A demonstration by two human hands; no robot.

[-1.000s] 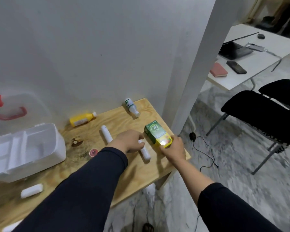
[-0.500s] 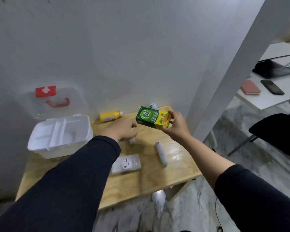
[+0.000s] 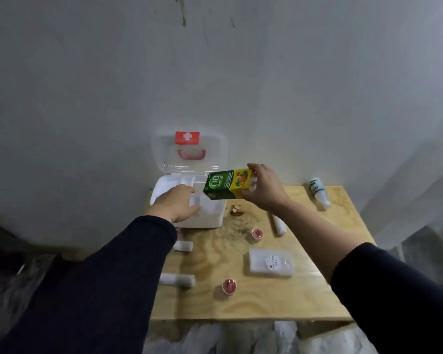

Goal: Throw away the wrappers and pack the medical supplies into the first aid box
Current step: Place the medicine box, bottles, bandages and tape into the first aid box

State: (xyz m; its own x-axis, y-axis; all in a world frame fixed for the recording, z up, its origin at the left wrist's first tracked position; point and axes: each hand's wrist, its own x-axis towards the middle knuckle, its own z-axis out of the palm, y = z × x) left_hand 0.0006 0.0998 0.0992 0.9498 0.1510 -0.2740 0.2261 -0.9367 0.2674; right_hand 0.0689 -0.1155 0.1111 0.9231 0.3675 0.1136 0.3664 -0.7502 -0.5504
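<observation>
Right hand (image 3: 265, 190) grips the yellow end of the green-and-yellow cardboard medicine carton (image 3: 226, 184), fingers closed on it, held in the air above the right rim of the white plastic first aid box (image 3: 202, 221). Box sits at the far left corner of the pale plywood worktop (image 3: 279, 300), its clear lid (image 3: 189, 152) raised against the wall. Left hand (image 3: 177, 203) lies over the box's near rim; whether it holds anything cannot be told. White squeeze bottle (image 3: 319, 192) lies at the far right corner.

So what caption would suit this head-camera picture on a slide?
Right hand holds a green-and-yellow carton above the open first aid box; left hand reaches into it.
</observation>
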